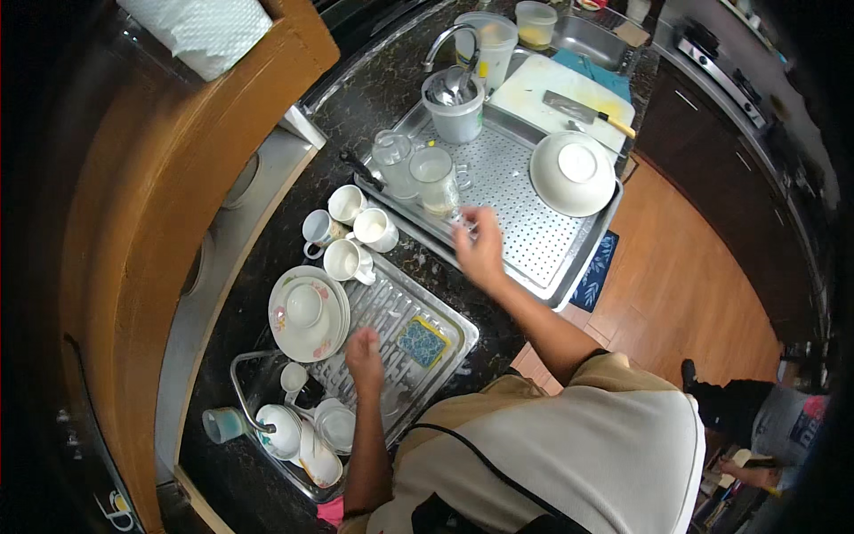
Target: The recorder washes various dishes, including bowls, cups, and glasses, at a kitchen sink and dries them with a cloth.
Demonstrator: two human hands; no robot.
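Note:
My right hand (480, 245) is over the near edge of the perforated metal tray (540, 250), beside a clear glass mug (434, 175); whether its fingers touch anything there cannot be told. Another glass mug (393, 157) stands behind. My left hand (365, 354) hangs above the ribbed metal drainboard (400, 394), its fingers curled, with no object visible in it. To its left is a stack of plates (283, 334) with a small white bowl (304, 306) on top. A blue and yellow sponge (423, 342) lies on the drainboard. Several mugs (375, 229) stand together on the counter.
An upturned white bowl (572, 173) and a tub of utensils (455, 110) rest on the tray. A cleaver (570, 107) lies on a white cutting board (527, 87). Dishes (280, 430) fill the sink under a curved faucet (237, 384). Another person (780, 420) is at lower right.

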